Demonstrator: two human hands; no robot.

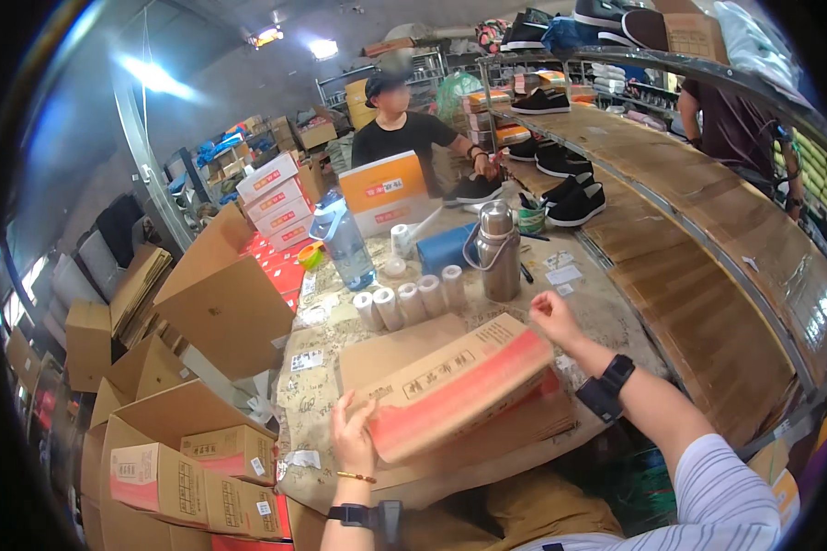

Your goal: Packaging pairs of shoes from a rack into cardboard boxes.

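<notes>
A brown cardboard box with a red band (pixel 469 390), printed along its side, is held tilted above the table in front of me. My left hand (pixel 351 433) grips its left end, thumb and fingers at the edge. At the upper right corner is my right hand (pixel 558 320), fingers curled together in a pinch. Whether those fingers touch the box or hold something small, I cannot make out. Under the box lie flat cardboard sheets (pixel 524 427), and another brown sheet (pixel 363 360) lies just behind it.
Behind the box stand several white rolls (pixel 409 301), a steel flask (pixel 499 253) and a blue-lidded water bottle (pixel 347 248). An open carton (pixel 147 418) holding boxes is at left. Shelving (pixel 671 275) runs along the right. Across the table, a person (pixel 395 138) handles dark shoes (pixel 476 190).
</notes>
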